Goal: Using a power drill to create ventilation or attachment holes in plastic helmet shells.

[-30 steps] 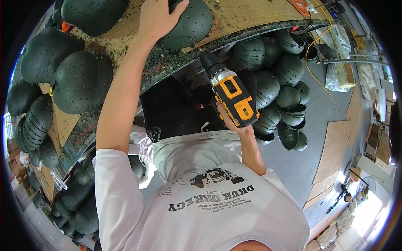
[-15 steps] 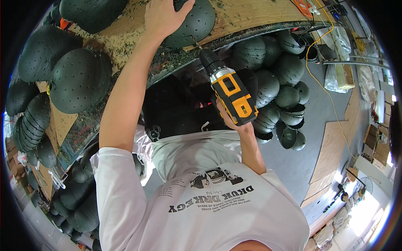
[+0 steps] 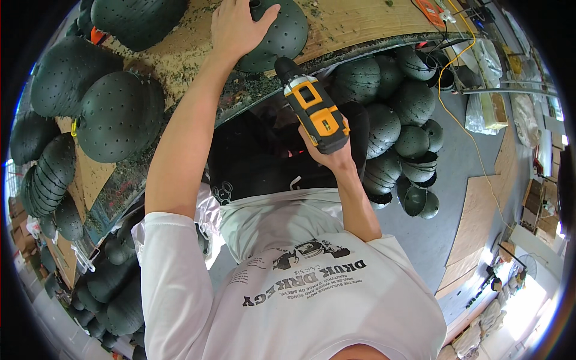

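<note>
A dark green plastic dome (image 3: 285,36) with small holes all over lies on the worktable, partly cut off by the upper edge. My left hand (image 3: 239,30) rests on its left side, thumb stretched out over the curved surface; some fingertips run out of view. A yellow and black cordless drill (image 3: 317,111) is in my right hand (image 3: 331,155), its fingers wrapped round the handle and mostly hidden under the drill body. The drill's black chuck is right at the dome's near rim. I cannot see the bit.
Stacked perforated domes (image 3: 120,117) stand on the left of the table (image 3: 354,30), which is strewn with dark shavings. More domes (image 3: 414,102) are piled to the right below the table edge. A yellow cable (image 3: 459,108) runs down to the floor with its cardboard sheets (image 3: 480,228).
The drill has moved up and left with my right hand, bringing the chuck against the dome's rim. The bit showed before and is now out of sight. My left hand stays on the dome.
</note>
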`<state>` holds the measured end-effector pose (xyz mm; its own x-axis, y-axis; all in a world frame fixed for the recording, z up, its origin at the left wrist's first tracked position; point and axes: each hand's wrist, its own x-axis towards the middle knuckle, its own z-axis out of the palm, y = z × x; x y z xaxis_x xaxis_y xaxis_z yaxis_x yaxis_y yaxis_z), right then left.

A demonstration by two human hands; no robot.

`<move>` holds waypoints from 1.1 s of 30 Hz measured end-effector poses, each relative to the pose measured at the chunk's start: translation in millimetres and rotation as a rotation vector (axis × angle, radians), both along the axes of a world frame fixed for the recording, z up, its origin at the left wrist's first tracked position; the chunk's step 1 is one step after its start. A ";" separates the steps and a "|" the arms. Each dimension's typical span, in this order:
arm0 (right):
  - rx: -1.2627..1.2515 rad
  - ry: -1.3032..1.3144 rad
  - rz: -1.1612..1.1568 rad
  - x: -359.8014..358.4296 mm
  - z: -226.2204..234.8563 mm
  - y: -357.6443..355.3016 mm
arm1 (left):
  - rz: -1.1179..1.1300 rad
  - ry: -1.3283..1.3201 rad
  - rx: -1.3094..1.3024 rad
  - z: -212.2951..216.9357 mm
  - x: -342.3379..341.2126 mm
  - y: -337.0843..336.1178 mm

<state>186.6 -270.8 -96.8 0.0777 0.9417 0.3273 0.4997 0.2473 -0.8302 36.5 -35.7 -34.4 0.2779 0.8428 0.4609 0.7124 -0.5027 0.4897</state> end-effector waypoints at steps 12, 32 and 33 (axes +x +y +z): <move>-0.186 0.262 -0.247 9.9 -3.8 -119.4 | -0.031 -0.168 0.043 -6.4 -13.5 15.1; -0.064 0.162 -0.210 10.2 -2.9 -125.9 | -0.151 0.013 -0.242 54.1 -35.0 8.2; -0.053 0.143 -0.196 9.6 -1.5 -125.2 | -0.169 0.030 -0.242 53.6 -36.1 8.5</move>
